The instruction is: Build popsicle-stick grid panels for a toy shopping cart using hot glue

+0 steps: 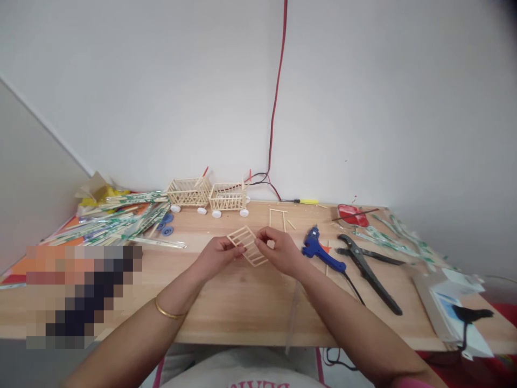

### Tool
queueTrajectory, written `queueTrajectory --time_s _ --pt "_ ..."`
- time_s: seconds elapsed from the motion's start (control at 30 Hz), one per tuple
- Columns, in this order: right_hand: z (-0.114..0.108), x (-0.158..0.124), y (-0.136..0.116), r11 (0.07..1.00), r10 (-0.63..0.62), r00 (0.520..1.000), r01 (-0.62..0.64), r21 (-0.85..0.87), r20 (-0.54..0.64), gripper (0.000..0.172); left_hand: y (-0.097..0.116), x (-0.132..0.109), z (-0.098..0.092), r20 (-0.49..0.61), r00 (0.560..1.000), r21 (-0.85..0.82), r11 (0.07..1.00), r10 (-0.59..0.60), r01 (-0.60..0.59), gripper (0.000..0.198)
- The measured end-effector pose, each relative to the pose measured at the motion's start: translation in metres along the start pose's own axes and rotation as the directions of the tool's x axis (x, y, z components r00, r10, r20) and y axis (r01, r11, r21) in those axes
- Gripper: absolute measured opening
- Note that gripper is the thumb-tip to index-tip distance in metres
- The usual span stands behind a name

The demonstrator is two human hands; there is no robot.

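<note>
A small slatted frame of thin wooden sticks is held above the table between my two hands. My left hand pinches its left edge between thumb and fingers. On the upper right side, my right hand grips the same frame. Just right of that hand lies a blue hot glue gun. Behind the hands stand two little stick-built carts, the left cart and the right cart, both on white wheels. A partial stick outline lies flat near the right hand.
Wrapped chopsticks pile up at the left, with blue wheels beside them. Large black-handled pliers lie at the right, before a red packet and torn wrappers. A white box sits at the right edge.
</note>
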State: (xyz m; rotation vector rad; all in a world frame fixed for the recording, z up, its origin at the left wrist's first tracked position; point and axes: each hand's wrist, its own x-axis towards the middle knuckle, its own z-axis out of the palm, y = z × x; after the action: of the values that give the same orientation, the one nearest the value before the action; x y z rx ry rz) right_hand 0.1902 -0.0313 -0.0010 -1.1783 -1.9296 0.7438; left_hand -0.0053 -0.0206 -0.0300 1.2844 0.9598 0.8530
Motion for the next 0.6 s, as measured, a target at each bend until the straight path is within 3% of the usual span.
queueTrajectory --time_s 0.2,0.33,0.47,0.6 --pt "-0.003 -0.001 0.002 1.0 -0.005 1.0 0.005 0.004 0.025 0.014 0.007 -0.003 0.001 0.032 0.999 0.012 1.0 0.02 -0.021 0.022" --pt "-0.009 -0.001 0.006 0.996 -0.005 1.0 0.004 0.085 0.011 0.015 0.012 -0.007 -0.001 0.165 0.986 -0.139 0.99 0.039 -0.016 0.032" --pt "-0.016 -0.002 0.007 0.98 -0.153 0.982 0.166 0.11 -0.112 0.01 0.005 -0.007 -0.006 0.189 0.976 -0.345 0.924 -0.107 0.168 0.042" --pt "-0.017 -0.004 0.005 0.948 -0.314 0.938 0.318 0.007 -0.146 0.005 0.0 -0.006 -0.007 0.306 0.921 -0.424 0.831 -0.242 0.36 0.051"
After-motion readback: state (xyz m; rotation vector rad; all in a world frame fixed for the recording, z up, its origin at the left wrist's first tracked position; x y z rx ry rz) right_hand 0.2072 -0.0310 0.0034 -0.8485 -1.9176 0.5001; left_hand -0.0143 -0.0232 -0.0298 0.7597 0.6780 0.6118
